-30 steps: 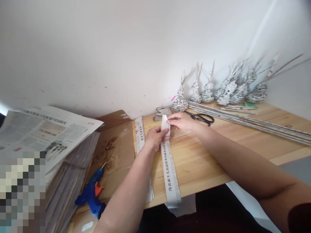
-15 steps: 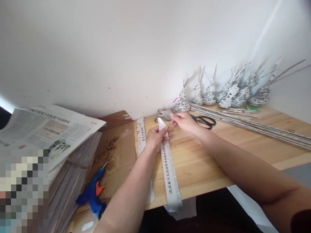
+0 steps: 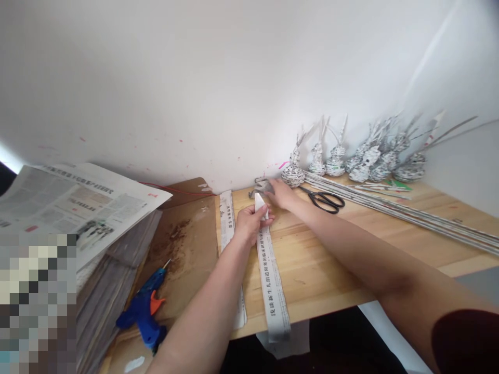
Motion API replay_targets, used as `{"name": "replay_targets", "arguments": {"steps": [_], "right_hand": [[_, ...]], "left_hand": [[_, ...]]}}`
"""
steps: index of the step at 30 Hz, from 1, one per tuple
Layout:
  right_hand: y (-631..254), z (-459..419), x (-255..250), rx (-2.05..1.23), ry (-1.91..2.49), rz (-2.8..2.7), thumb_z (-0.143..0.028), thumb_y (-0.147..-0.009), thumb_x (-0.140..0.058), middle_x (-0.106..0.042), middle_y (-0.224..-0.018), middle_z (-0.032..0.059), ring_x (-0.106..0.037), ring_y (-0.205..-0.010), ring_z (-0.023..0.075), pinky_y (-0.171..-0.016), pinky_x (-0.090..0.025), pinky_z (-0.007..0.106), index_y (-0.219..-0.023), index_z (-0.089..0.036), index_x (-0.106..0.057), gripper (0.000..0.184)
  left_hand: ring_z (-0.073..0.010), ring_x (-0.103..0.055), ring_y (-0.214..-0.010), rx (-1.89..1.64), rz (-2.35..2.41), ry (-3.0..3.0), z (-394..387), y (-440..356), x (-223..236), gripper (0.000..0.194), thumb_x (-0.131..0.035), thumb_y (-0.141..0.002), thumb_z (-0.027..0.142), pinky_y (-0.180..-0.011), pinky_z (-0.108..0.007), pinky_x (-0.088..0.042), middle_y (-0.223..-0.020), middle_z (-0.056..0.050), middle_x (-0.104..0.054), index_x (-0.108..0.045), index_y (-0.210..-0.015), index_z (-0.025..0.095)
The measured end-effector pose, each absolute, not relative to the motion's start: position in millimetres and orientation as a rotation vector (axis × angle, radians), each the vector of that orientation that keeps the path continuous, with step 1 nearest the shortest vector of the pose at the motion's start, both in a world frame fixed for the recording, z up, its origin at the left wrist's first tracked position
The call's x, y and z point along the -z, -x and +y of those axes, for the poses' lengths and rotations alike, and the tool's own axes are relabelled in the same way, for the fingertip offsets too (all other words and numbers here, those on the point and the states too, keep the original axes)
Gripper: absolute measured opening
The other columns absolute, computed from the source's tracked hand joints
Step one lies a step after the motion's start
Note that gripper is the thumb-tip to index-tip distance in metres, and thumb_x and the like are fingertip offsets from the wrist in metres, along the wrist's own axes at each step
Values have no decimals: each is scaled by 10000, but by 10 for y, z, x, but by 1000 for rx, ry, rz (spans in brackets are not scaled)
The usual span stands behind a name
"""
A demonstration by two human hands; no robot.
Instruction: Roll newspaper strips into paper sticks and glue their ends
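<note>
My left hand (image 3: 251, 222) pinches the upper end of a long newspaper strip (image 3: 272, 280) between thumb and fingers; the white tip of the strip is folded and pointed. From there the strip runs down over the table and hangs past its front edge. At the wall, my right hand (image 3: 284, 194) is on the right side of a crumpled grey rag (image 3: 263, 186). Its fingertips are mostly hidden, so whether they grip the rag I cannot tell. Left of my left hand lies a second stack of newspaper strips (image 3: 226, 221), partly covered by my forearm.
Black scissors (image 3: 329, 202) and long rolled paper sticks (image 3: 390, 210) lie to the right. Several woven paper gourd shapes (image 3: 293, 174) stand along the wall. A blue glue gun (image 3: 142, 314) rests on stained cardboard (image 3: 191, 270) at left, beside stacked newspapers (image 3: 117, 208).
My right hand has let go of the strip's tip and moved up to the grey rag by the wall. My left hand still holds the strip in about the same place.
</note>
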State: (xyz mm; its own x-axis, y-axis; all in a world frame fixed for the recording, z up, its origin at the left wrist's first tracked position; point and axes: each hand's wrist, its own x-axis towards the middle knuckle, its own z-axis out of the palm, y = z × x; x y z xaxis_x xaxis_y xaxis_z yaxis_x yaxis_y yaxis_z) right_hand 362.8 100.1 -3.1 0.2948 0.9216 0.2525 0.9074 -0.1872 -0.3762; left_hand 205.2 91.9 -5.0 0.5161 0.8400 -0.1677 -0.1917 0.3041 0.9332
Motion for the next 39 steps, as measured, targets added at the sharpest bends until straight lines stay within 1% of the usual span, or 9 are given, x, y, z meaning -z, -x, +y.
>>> {"name": "replay_targets", "arguments": {"steps": [3,10,15,22,26,29,32,35,39], "right_hand": [[-3611,1228,29,-87,2182,-1668,-344,-900,-414,-644,-1079,119,-588,-979,236,-842,-400,305,-1106,-201,-607,317],[-3660,1504,39,-95,2309,-1555,-502,-906,-303,-655,-1049,191,-585,-1015,276,-841,-392,336,-1018,-147,-675,527],[-3668,1543,-29,-181,2353,-1465,-676,-814,-339,-647,-1079,189,-572,-1043,293,-853,-398,340,-1005,-145,-688,664],[-3631,1389,-53,-266,2256,-1552,-422,-855,-486,-634,-1141,134,-572,-1060,258,-880,-401,327,-1126,-184,-618,384],[-3729,1011,-101,-247,2128,-1551,-405,-806,-568,-583,-1227,112,-570,-1057,206,-852,-424,276,-1307,-160,-454,569],[-3742,665,-139,-281,1883,-1511,-434,-841,-502,-693,-958,73,-628,-855,188,-749,-451,268,-973,-159,-676,352],[-3662,441,-147,-593,1738,-1375,-557,-819,-477,-684,-696,58,-608,-593,144,-567,-454,237,-746,-145,-690,470],[-3564,380,-142,-702,1675,-1221,-509,-871,-421,-677,-678,72,-567,-494,113,-516,-447,229,-772,-127,-669,465],[-3481,386,-123,-709,1619,-1257,-390,-819,-559,-699,-806,46,-600,-566,128,-557,-451,241,-986,-168,-647,291]], "left_hand": [[-129,-649,-596,-773,769,-1011,919,-2050,31,207,-694,-707,197,-587,-246,-547,-756,-83,-674,-664,-878,85],[-130,-647,-577,-775,822,-1005,930,-2046,6,230,-680,-729,258,-553,-235,-542,-746,-79,-659,-659,-877,83],[-127,-643,-579,-762,799,-1027,934,-2030,21,327,-723,-678,347,-514,-215,-531,-779,-85,-659,-659,-869,90],[-129,-641,-561,-749,797,-968,940,-2038,25,259,-721,-689,255,-488,-206,-530,-749,-74,-648,-650,-862,76],[-138,-644,-562,-721,791,-957,932,-2050,23,278,-725,-685,251,-464,-199,-524,-762,-81,-643,-644,-880,70],[-141,-642,-555,-708,778,-967,910,-2056,24,299,-737,-669,246,-454,-198,-522,-745,-76,-638,-644,-886,63],[-136,-634,-538,-688,753,-981,882,-2055,22,307,-745,-658,246,-460,-202,-525,-714,-67,-633,-651,-882,59],[-133,-628,-534,-681,752,-1002,864,-2048,21,332,-764,-632,258,-460,-202,-521,-707,-67,-633,-655,-872,57],[-117,-616,-533,-658,725,-1073,859,-2048,48,358,-773,-614,308,-454,-187,-504,-703,-56,-629,-665,-860,71]]}}
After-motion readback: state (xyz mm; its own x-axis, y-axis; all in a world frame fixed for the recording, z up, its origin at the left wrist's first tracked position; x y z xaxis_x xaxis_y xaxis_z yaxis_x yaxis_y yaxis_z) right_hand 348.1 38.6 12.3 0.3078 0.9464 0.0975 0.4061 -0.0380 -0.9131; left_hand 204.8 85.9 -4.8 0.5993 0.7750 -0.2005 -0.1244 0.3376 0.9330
